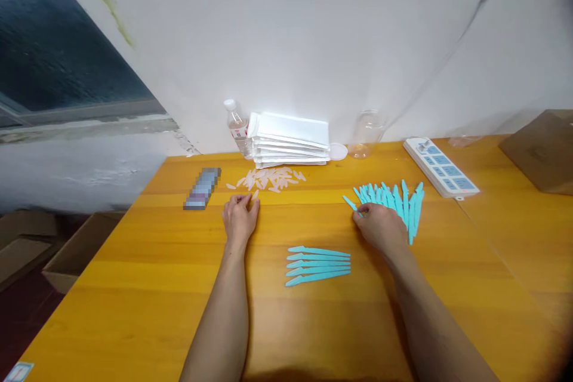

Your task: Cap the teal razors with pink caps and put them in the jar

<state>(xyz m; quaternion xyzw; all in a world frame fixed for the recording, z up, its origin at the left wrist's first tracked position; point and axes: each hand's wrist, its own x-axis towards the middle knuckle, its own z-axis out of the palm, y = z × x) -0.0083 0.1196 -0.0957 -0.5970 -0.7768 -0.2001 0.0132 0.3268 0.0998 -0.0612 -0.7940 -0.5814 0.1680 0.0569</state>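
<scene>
Observed from beside the tabletop (156, 298). Sorting by hand, apparently at an early stage.

Laid out: a small row of turquoise strips (319, 263), about five, at near centre. They lie side by side with their notched ends to the left, slightly fanned. No pale piece shows on any of them.

Remaining: a larger turquoise pile (397, 200) at the right, overlapping and uncounted; a loose heap of pale pieces (268, 179) at far centre, some scattered at its edges. Judged by the pile against the row, most of the turquoise stock is not yet laid out.

Right hand (380, 227): at the left edge of the pile, fingers closed on a single strip (350, 202), its tip pointing far and left. Not yet in the row.

Left hand (239, 218): fingers curled, resting just near of the heap. One pale sliver (255, 195) shows at the thumb; whether pinched or merely touched, cannot tell.

Behind the heap: a stack of white packets (290, 138), contents not visible, between a bottle (239, 131) and a clear jar (363, 136).
</scene>
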